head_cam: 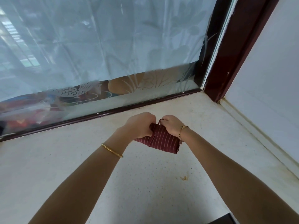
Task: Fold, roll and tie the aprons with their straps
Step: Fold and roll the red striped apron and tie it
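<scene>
Gripping a rolled apron, both hands worked at its far end on a counter. Head view, only 1 view: apron was dark red with thin white stripes, rolled into a short bundle, lying on the pale speckled counter near the window sill. Left hand was curled tight over the roll's left far end, fingers closed on cloth. Right hand was fisted at the right far end, fingers pinched on a thin dark strap that looped up between the 2 hands. A band of strap crossed the roll's middle. Left wrist wore a gold bangle; right wrist wore a cord bracelet. Small crumb-like scrap lay on the counter nearer the camera, apart from the roll. Frosted window behind, white wall to the right.
</scene>
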